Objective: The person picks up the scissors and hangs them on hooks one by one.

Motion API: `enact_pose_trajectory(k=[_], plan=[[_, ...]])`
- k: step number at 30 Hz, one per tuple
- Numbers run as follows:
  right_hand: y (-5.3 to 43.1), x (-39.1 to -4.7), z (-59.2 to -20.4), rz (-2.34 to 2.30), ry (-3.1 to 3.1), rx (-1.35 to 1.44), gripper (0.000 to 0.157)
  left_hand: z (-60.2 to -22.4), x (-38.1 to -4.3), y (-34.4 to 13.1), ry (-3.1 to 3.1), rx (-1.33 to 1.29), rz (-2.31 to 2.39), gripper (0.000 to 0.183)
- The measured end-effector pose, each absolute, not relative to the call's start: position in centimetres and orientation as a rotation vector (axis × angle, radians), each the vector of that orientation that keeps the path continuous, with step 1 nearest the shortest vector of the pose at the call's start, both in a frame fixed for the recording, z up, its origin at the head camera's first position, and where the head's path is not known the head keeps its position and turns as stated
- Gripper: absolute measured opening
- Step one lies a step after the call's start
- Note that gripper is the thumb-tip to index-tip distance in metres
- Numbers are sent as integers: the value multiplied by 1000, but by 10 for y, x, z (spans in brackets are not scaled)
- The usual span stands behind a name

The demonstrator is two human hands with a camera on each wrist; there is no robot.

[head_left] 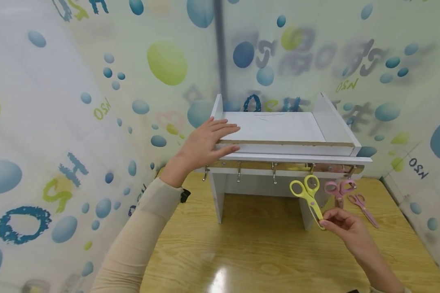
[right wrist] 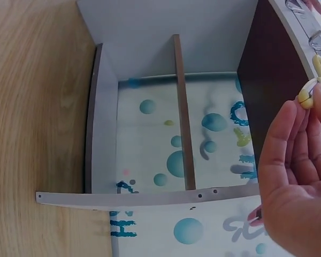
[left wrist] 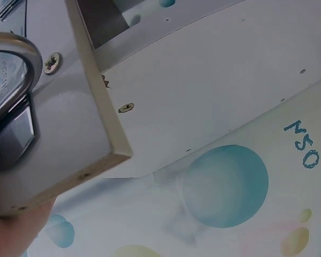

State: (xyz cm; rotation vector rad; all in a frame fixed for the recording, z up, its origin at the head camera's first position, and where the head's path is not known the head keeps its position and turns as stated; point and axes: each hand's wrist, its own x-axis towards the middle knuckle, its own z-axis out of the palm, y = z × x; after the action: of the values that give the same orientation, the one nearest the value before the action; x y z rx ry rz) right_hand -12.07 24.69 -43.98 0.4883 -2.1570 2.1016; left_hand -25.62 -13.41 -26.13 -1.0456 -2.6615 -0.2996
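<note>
My left hand (head_left: 205, 142) rests on the left front corner of a white shelf unit (head_left: 271, 126), fingers extended over its top and thumb along the front edge. Part of that hand also shows below a board corner in the left wrist view. With thumb and fingertips, my right hand (head_left: 348, 230) pinches yellow scissors (head_left: 309, 194) at the blade end. Their handle loops point up, just under the hook rail (head_left: 256, 166) and overlapping a hook in the head view. Beside them, pink scissors (head_left: 339, 188) hang at the rightmost hook.
Another pair of pink scissors (head_left: 364, 210) lies on the wooden table (head_left: 242, 252), right of the unit. Several metal hooks, such as the middle hook (head_left: 274, 175), line the rail. A patterned backdrop (head_left: 132, 81) surrounds the table behind and at both sides.
</note>
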Motion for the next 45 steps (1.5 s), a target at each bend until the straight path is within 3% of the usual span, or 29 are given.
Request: enact_pose_trajectory(k=[12, 19, 31, 45], plan=[[237, -123, -458, 2190, -2017, 428, 33, -262, -255, -136, -2680, -1047, -293, 58], [238, -122, -468, 2221, -2060, 398, 27, -266, -256, -138, -2681, -1039, -306, 58], [294, -121, -462, 2151, -1794, 623, 36, -273, -252, -136, -2694, -1035, -313, 58], [386, -171, -446, 1626, -2263, 12, 18, -264, -254, -135, -2646, -1031, -304, 58]])
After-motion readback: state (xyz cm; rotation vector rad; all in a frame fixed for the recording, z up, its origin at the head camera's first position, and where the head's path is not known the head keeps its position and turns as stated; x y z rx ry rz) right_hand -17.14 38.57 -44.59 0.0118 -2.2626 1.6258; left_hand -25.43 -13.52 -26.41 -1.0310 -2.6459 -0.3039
